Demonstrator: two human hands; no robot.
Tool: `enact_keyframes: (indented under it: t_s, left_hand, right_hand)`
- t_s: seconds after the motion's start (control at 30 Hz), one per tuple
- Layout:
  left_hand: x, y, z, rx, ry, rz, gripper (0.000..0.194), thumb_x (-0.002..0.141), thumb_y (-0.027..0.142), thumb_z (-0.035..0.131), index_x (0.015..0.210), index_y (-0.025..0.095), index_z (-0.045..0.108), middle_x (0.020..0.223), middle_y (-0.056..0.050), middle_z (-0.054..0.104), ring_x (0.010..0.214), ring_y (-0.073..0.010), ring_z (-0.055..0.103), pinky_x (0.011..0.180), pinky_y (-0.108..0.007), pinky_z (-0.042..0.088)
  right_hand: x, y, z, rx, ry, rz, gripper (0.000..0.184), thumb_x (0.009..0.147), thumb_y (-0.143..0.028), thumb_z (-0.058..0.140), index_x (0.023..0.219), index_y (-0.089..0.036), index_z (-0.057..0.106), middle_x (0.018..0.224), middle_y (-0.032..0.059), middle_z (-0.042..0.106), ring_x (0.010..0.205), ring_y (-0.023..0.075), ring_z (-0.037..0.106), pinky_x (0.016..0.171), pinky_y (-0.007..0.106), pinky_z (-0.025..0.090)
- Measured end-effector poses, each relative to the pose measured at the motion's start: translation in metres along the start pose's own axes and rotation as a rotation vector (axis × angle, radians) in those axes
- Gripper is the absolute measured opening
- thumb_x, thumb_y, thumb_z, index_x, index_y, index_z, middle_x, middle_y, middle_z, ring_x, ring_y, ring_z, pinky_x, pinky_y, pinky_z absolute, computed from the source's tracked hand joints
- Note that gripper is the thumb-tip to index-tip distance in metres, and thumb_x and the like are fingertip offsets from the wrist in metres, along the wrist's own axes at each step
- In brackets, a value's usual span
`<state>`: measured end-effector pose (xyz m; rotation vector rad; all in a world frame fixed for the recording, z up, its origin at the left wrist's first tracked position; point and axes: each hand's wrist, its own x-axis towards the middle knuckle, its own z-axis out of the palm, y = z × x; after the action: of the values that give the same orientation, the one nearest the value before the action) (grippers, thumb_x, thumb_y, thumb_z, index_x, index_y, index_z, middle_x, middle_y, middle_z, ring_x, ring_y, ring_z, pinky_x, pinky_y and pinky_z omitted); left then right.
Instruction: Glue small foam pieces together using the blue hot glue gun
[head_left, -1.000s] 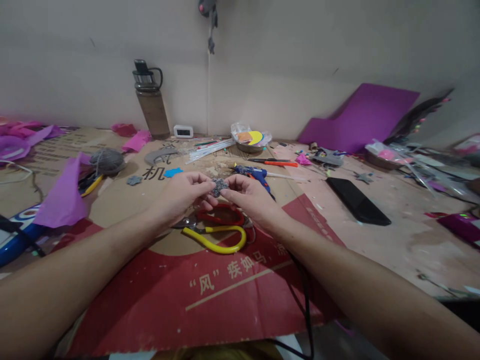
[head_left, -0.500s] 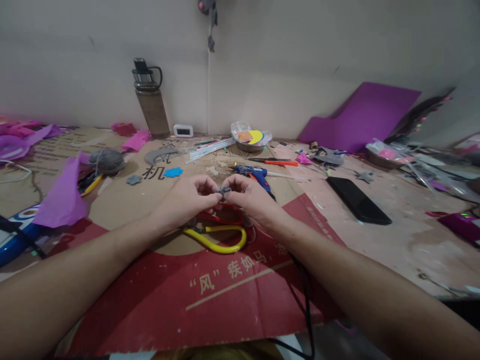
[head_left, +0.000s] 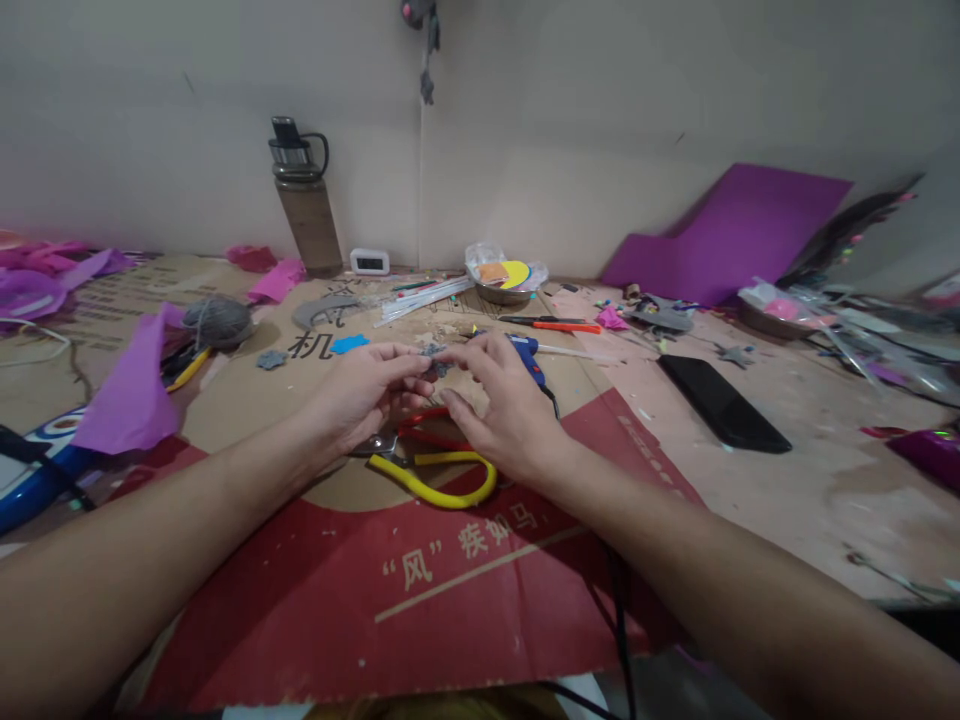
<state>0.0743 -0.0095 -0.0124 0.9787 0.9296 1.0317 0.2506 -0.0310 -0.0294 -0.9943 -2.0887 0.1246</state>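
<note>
My left hand (head_left: 379, 388) pinches a small grey fuzzy piece (head_left: 435, 365) between thumb and fingertips above the cardboard. My right hand (head_left: 502, 395) has its thumb apart from its fingers. Its fingertips reach the right side of the grey piece; whether they touch it I cannot tell. Below both hands lie scissors with red and yellow handles (head_left: 450, 495), their blades partly under my left hand. A blue glue gun (head_left: 526, 350) lies behind my right hand, which hides part of it. To the left rest a blue scalloped cutout (head_left: 349, 344) and a grey star-like piece (head_left: 271, 359).
Red and tan cardboard (head_left: 315, 610) covers the table's middle. A ball of grey yarn (head_left: 219, 320) and purple paper (head_left: 127, 400) lie left. A bottle (head_left: 307, 220) and small clock (head_left: 370, 262) stand behind; a black phone (head_left: 720, 402) lies right. A cable (head_left: 621, 620) hangs over the front edge.
My right hand has loosened its pinch on the grey piece, its thumb dropping away from the fingers. My left hand still holds the piece. The view has shifted slightly.
</note>
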Motion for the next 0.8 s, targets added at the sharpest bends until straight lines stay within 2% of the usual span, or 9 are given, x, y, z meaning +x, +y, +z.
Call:
enact_keyframes:
  t_s: [0.2,0.3,0.37,0.47,0.6,0.7,0.8]
  left_hand:
    - [0.001,-0.001,-0.004,0.026,0.041,0.055,0.008,0.072,0.015,0.071,0.068,0.011,0.065,0.061,-0.004,0.065,0.055,-0.0091,0.061,0.052,-0.017,0.049]
    - [0.002,-0.001,-0.005,0.023,0.052,0.069,0.009,0.07,0.016,0.071,0.066,0.011,0.064,0.061,-0.003,0.064,0.055,-0.0085,0.059,0.051,-0.017,0.047]
    - [0.003,-0.002,-0.005,0.004,0.056,0.065,0.008,0.069,0.016,0.07,0.066,0.012,0.064,0.06,-0.002,0.063,0.052,-0.0079,0.057,0.05,-0.018,0.046]
    - [0.003,-0.001,-0.005,0.008,0.059,0.06,0.01,0.069,0.017,0.071,0.066,0.012,0.063,0.061,-0.002,0.063,0.053,-0.0083,0.057,0.051,-0.019,0.046]
    - [0.002,0.001,-0.004,0.034,0.101,0.049,0.011,0.068,0.019,0.073,0.07,0.012,0.064,0.063,-0.002,0.063,0.058,-0.0103,0.06,0.05,-0.019,0.044]
    - [0.001,0.003,-0.003,0.048,0.121,0.045,0.012,0.069,0.02,0.073,0.071,0.012,0.065,0.059,-0.001,0.061,0.054,-0.0087,0.057,0.049,-0.018,0.042]
    - [0.001,0.002,-0.003,0.051,0.1,0.053,0.012,0.069,0.02,0.073,0.07,0.011,0.066,0.058,-0.002,0.061,0.053,-0.0079,0.055,0.049,-0.018,0.042]
  right_hand:
    - [0.0,-0.002,0.0,-0.309,-0.104,-0.135,0.034,0.093,-0.025,0.047,0.125,-0.019,0.056,0.113,0.0136,0.058,0.103,0.0283,0.047,0.089,0.046,0.044]
    - [0.001,-0.005,-0.002,-0.38,-0.164,-0.19,0.033,0.094,-0.023,0.045,0.125,-0.021,0.057,0.115,0.0131,0.06,0.102,0.0288,0.046,0.089,0.048,0.042]
    - [0.001,-0.005,-0.004,-0.366,-0.178,-0.219,0.031,0.094,-0.022,0.045,0.122,-0.022,0.059,0.116,0.0116,0.061,0.103,0.0282,0.046,0.09,0.047,0.041]
    - [0.0,-0.002,-0.005,-0.238,-0.121,-0.232,0.025,0.094,-0.022,0.048,0.113,-0.022,0.063,0.113,0.0097,0.061,0.103,0.0256,0.048,0.091,0.044,0.042]
    - [0.0,0.006,-0.006,-0.048,-0.005,-0.145,0.023,0.093,-0.022,0.049,0.113,-0.019,0.061,0.105,0.0098,0.061,0.1,0.0221,0.053,0.091,0.04,0.045]
    - [0.0,0.009,-0.004,-0.083,0.016,-0.117,0.034,0.093,-0.021,0.048,0.126,-0.015,0.056,0.109,0.0121,0.059,0.101,0.0229,0.051,0.091,0.04,0.045]
    - [0.001,0.009,-0.001,-0.21,-0.052,-0.162,0.038,0.094,-0.022,0.046,0.131,-0.016,0.055,0.11,0.0129,0.058,0.099,0.025,0.048,0.09,0.044,0.044]
